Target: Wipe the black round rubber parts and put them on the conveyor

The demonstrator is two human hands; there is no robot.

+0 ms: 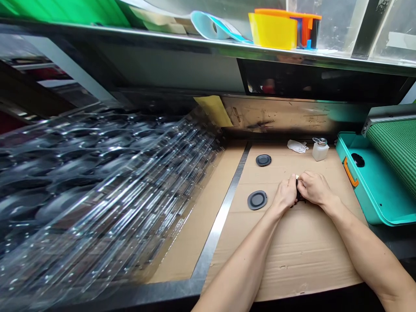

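Above the cardboard sheet (pixel 305 251), my left hand (pixel 286 191) and my right hand (pixel 313 187) are close together. Both have their fingers closed on a small black part (pixel 299 196), mostly hidden between them. A bit of something white shows at the fingertips, too small to name. To the left of my hands lie two flat dark oval pieces with ringed centres: a nearer oval piece (pixel 257 200) and a farther oval piece (pixel 263 160).
Stacked clear plastic trays (pixel 130 195) fill the left side. At the right, a teal bin (pixel 390 210) holds a black round piece (pixel 358 160) beside a green conveyor belt (pixel 396 143). Behind my hands are a white bottle (pixel 320 151) and a crumpled white wipe (pixel 297 146).
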